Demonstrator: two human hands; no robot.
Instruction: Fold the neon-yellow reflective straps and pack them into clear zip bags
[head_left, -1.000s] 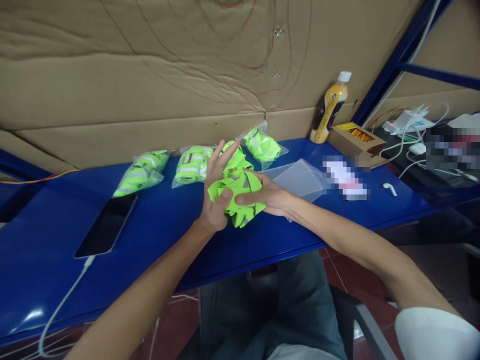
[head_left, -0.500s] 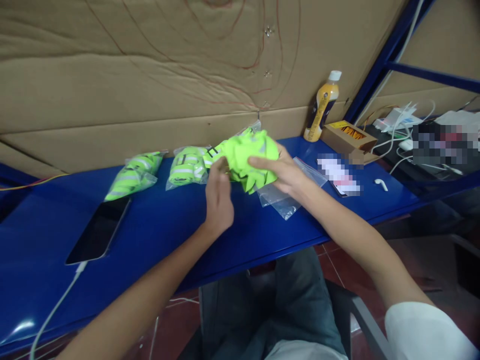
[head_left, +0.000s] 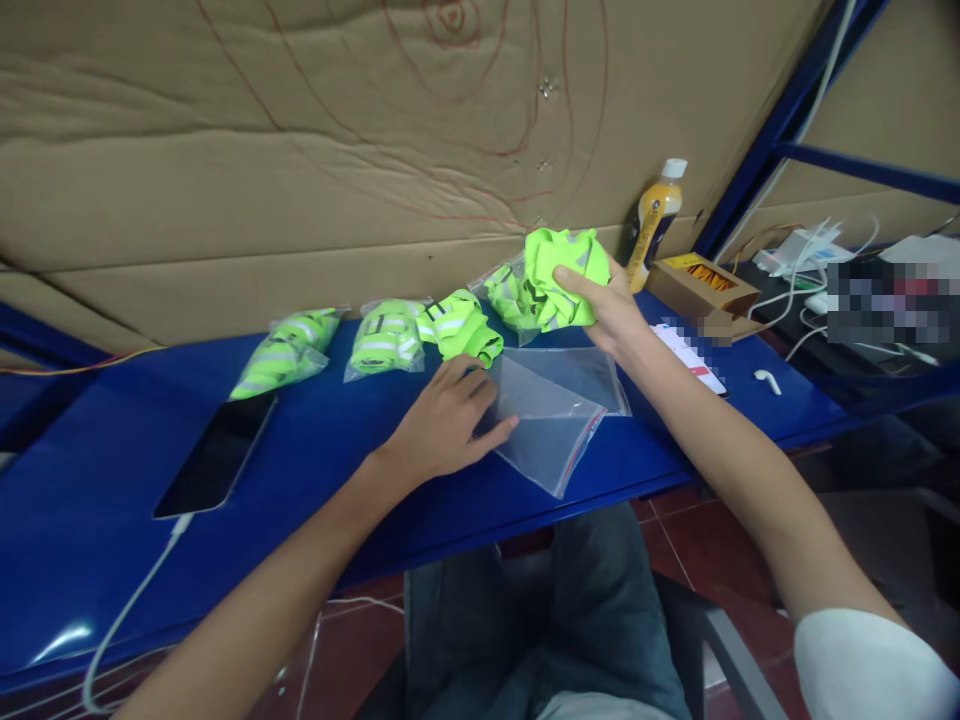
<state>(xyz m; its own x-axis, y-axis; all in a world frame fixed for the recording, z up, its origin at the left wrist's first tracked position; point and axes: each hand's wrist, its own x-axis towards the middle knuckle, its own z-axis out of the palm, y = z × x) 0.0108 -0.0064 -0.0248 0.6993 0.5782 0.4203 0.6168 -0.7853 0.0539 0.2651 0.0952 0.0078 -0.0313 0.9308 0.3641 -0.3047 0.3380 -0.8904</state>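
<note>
My right hand [head_left: 611, 300] grips a bundled neon-yellow reflective strap [head_left: 566, 270], raised above the blue tabletop. Over the left edge of a clear zip bag [head_left: 544, 425] hovers or rests my left hand [head_left: 454, 418], fingers spread and slightly bent; whether it touches the plastic I cannot tell. A second clear bag [head_left: 600, 375] lies partly beneath the first. Just beyond my left fingertips is a loose neon reflective strap [head_left: 461, 325]. Bagged neon bundles lie along the back: one [head_left: 289, 350] at the left, one [head_left: 386, 338] in the middle, one [head_left: 514, 298] partly behind the held bundle.
A black phone [head_left: 217, 455] with a white cable lies on the left of the blue table [head_left: 322, 470]. At the right are a yellow bottle [head_left: 655, 225], an open cardboard box [head_left: 709, 290], another phone [head_left: 686, 355] and a white earbud [head_left: 767, 380]. Cardboard [head_left: 300, 200] stands behind.
My right hand has carried the neon bundle up and to the right. My left hand has left the bundle and come down by the clear bags, its fingers now spread.
</note>
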